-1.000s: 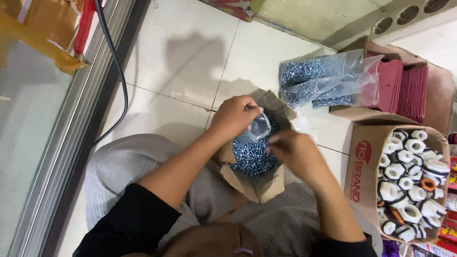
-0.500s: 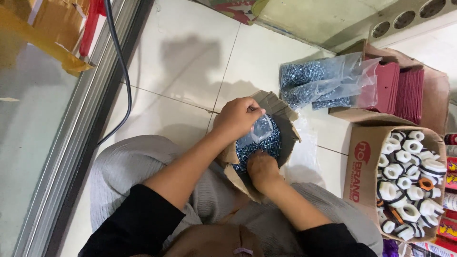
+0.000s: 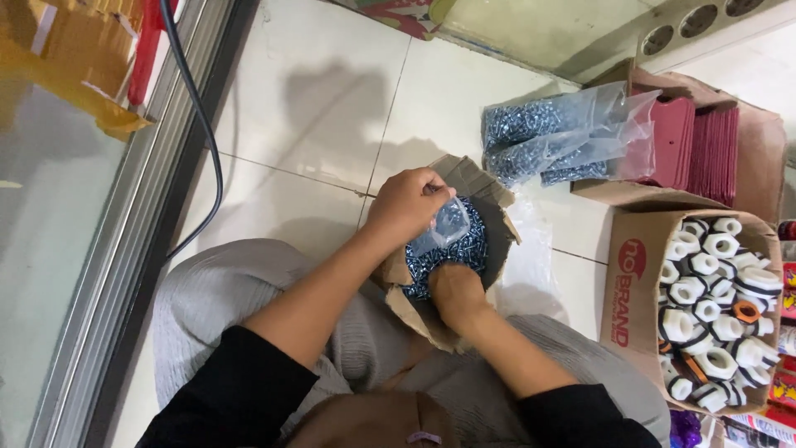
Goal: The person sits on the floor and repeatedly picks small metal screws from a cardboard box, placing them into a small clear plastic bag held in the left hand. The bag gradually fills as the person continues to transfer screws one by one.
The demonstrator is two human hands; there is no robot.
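Note:
An open cardboard box (image 3: 487, 192) full of small dark screws (image 3: 464, 249) rests on my lap. My left hand (image 3: 406, 207) pinches the top of a small clear plastic bag (image 3: 444, 228) and holds it over the screws. Some screws show inside the bag. My right hand (image 3: 454, 290) is dug into the screws at the near side of the box, fingers buried and hidden, so I cannot tell what it grips.
Several filled clear bags of screws (image 3: 547, 141) lie on the white tiled floor. A box of dark red flat pieces (image 3: 705, 149) stands at the right, and a cardboard box of white round fittings (image 3: 713, 299) below it. A black cable (image 3: 203, 124) runs along a metal rail at the left.
My right hand dropped from the bag's mouth down into the screws in the box. My left hand has kept hold of the bag.

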